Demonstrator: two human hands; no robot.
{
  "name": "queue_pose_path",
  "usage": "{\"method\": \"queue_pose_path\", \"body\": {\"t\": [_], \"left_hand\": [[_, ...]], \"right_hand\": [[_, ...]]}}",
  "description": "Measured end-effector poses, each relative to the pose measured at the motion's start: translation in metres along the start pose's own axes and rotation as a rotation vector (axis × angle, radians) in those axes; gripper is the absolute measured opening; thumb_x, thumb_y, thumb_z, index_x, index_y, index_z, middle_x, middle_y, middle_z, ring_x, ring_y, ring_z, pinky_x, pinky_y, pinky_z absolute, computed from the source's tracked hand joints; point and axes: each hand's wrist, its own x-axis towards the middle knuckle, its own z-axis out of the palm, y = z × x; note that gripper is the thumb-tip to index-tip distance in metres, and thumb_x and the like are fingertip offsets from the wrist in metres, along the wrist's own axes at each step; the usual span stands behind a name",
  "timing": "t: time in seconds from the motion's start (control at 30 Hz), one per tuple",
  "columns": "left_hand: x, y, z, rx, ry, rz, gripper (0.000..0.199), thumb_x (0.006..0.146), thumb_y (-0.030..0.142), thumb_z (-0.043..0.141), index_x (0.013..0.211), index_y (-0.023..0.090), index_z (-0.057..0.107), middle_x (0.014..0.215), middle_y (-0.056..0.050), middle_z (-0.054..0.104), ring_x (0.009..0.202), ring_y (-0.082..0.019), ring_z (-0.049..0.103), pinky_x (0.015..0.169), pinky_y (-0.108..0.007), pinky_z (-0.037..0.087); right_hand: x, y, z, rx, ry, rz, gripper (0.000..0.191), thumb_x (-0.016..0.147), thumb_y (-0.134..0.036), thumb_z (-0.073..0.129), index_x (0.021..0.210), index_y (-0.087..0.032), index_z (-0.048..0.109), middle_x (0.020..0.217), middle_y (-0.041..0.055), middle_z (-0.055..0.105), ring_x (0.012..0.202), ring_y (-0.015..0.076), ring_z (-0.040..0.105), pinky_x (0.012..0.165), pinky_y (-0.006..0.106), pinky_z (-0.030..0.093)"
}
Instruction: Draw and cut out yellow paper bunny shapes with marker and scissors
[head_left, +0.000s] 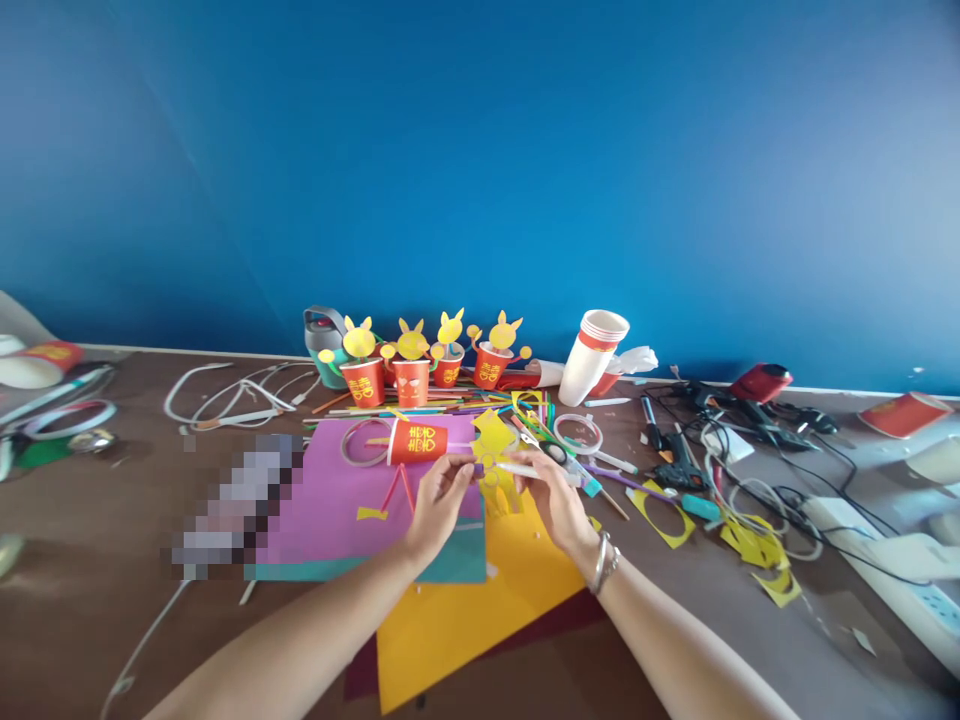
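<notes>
Reaching over an orange sheet (450, 650), the left hand (440, 503) pinches a purple bit (478, 470), the right (556, 505) a white pen (519, 469); brown table (135, 450) borders the sheets. Beyond, one red cup (418, 441) lies sideways on purple paper (322, 490); farther, yellow heads (359, 338) top four upright cups (364, 384), left of one tilted stack (583, 372).

Hands (442, 497) with white pen (516, 469)

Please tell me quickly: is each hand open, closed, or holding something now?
Left hand: closed, pinching a small purple piece; what it is cannot be told.
Right hand: closed, holding a white pen-like tool.
</notes>
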Motion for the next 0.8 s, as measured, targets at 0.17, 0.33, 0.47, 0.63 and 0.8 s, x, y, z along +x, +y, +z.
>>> {"method": "queue_pose_path", "body": {"t": [0.17, 0.33, 0.47, 0.63, 0.8], "left_hand": [[0.001, -0.003, 0.0, 0.007, -0.05, -0.011, 0.029, 0.078, 0.044, 0.062, 0.086, 0.016, 0.063, 0.074, -0.003, 0.067, 0.072, -0.016, 0.064, 0.067, -0.028, 0.051], [0.0, -0.005, 0.001, 0.037, -0.137, -0.036, 0.029, 0.077, 0.045, 0.061, 0.079, 0.017, 0.064, 0.071, -0.002, 0.065, 0.068, -0.016, 0.062, 0.065, -0.027, 0.05], [-0.001, -0.006, 0.001, 0.034, -0.135, -0.036, 0.028, 0.078, 0.045, 0.06, 0.079, 0.017, 0.062, 0.071, -0.002, 0.064, 0.069, -0.016, 0.061, 0.066, -0.027, 0.05], [-0.001, -0.004, -0.001, 0.019, 0.021, 0.028, 0.026, 0.08, 0.042, 0.057, 0.087, 0.017, 0.062, 0.076, -0.001, 0.062, 0.071, -0.014, 0.059, 0.064, -0.024, 0.047], [-0.005, -0.002, -0.002, 0.084, -0.014, 0.04, 0.025, 0.086, 0.04, 0.047, 0.084, 0.018, 0.06, 0.068, 0.002, 0.051, 0.061, -0.011, 0.046, 0.057, -0.023, 0.038]], "right_hand": [[0.002, 0.005, 0.001, 0.274, -0.098, 0.147, 0.011, 0.079, -0.031, 0.056, 0.077, -0.021, 0.052, 0.061, -0.0004, 0.057, 0.056, 0.0149, 0.053, 0.052, 0.026, 0.041], [0.001, 0.006, 0.001, 0.219, -0.156, 0.171, 0.014, 0.074, -0.031, 0.063, 0.078, -0.02, 0.056, 0.065, 0.0001, 0.061, 0.06, 0.0145, 0.056, 0.056, 0.026, 0.041], [0.001, 0.005, -0.001, 0.18, -0.195, 0.19, 0.021, 0.077, -0.04, 0.06, 0.079, -0.019, 0.058, 0.062, 0.0003, 0.061, 0.057, 0.0147, 0.057, 0.055, 0.026, 0.042], [0.011, -0.002, -0.014, -0.077, 0.041, 0.081, 0.039, 0.089, -0.053, 0.039, 0.085, -0.019, 0.058, 0.049, -0.0012, 0.057, 0.045, 0.0136, 0.051, 0.049, 0.025, 0.039], [0.047, -0.002, -0.015, -0.585, 0.096, -0.137, 0.028, 0.077, -0.04, 0.061, 0.096, -0.022, 0.052, 0.094, 0.0064, 0.066, 0.079, 0.0192, 0.062, 0.065, 0.03, 0.048]]}}
